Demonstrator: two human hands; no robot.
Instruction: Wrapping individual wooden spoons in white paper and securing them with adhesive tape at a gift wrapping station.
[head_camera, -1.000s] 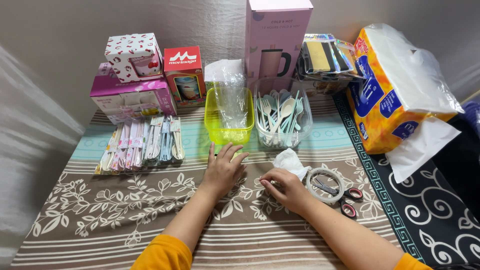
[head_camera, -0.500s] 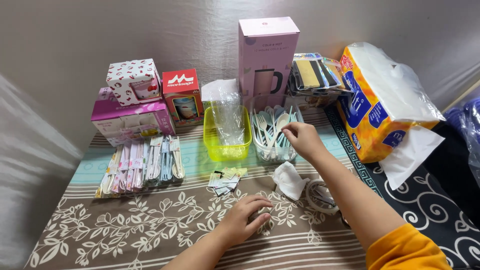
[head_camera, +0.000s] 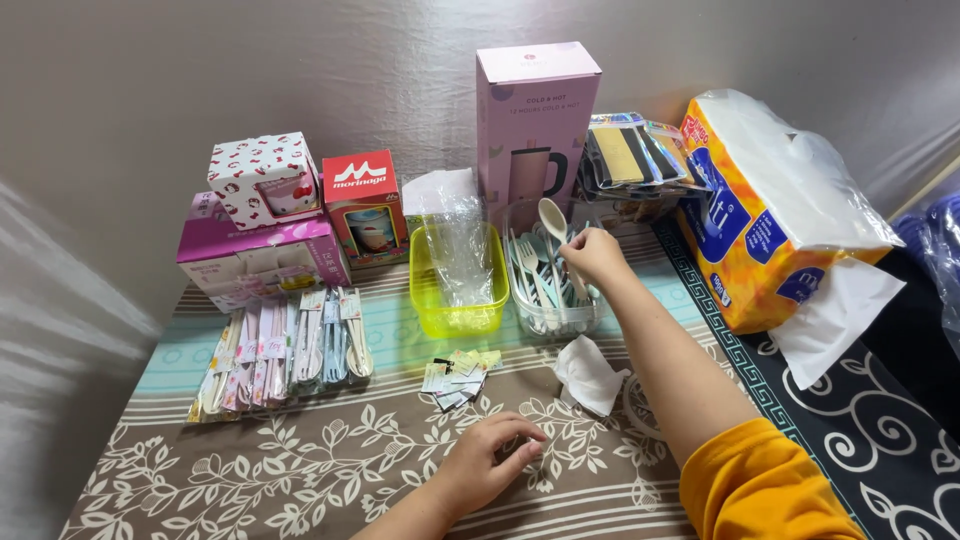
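My right hand (head_camera: 594, 257) reaches over a clear container of pastel cutlery (head_camera: 552, 290) and pinches the handle of a cream spoon (head_camera: 556, 222), lifting it bowl-up above the other spoons and forks. My left hand (head_camera: 490, 462) rests on the patterned tablecloth near the front edge, fingers curled, with nothing visible in it. Just beyond it lies a small pile of paper tags (head_camera: 457, 374). A crumpled white tissue (head_camera: 590, 374) lies under my right forearm.
A yellow tub (head_camera: 428, 297) holds clear plastic bags. Packed cutlery sets (head_camera: 285, 350) lie at left in front of pink and red gift boxes (head_camera: 262, 250). A tall pink box (head_camera: 536, 120), sponge packs (head_camera: 630, 155) and a big tissue pack (head_camera: 775, 215) stand at the back right.
My right hand went from the table's middle to the cutlery container and raised a cream spoon. My left hand pulled back toward the front edge, leaving the paper tags where it had been.
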